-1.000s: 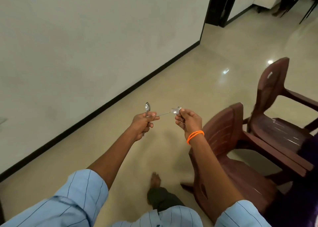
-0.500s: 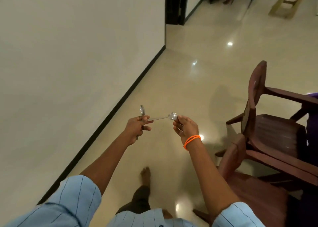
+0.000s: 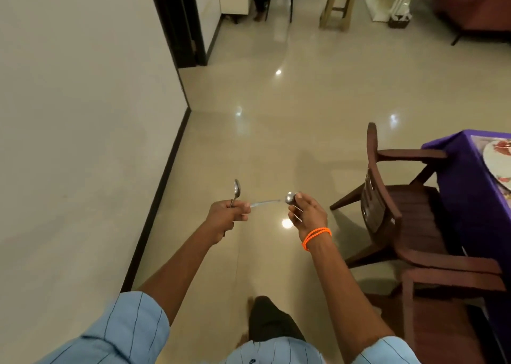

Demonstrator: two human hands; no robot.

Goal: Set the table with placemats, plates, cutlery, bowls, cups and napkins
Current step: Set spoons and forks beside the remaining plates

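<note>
Upright spoon [image 3: 237,192]: bowl up, handle running down into the left hand [image 3: 225,216], which is curled in a fist round it. Second spoon [image 3: 276,200]: lying roughly level between the two hands, bowl end at the right, handle tip at the left. Right hand [image 3: 308,216]: fingers curled, pinching the bowl end of the level spoon; a thin metal piece shows under its fingers, too small to identify. The handle tip of the level spoon meets the left hand's thumb side; cannot tell whether the left hand also grips it. Both spoons are held in the air above the floor [image 3: 276,131], in front of the person, well apart from the surface.

Orange band [image 3: 316,236] on the right wrist. Light blue striped sleeves [image 3: 130,333] on both arms.

Right of the hands: brown plastic chair [image 3: 387,206], facing the surface [image 3: 470,187], which is covered with a purple cloth. A patterned plate [image 3: 496,156] sits on it at the frame edge.

Left: pale wall [image 3: 83,115] with dark skirting. Far end: dark door frame [image 3: 179,21], a wooden stool [image 3: 336,3].
</note>
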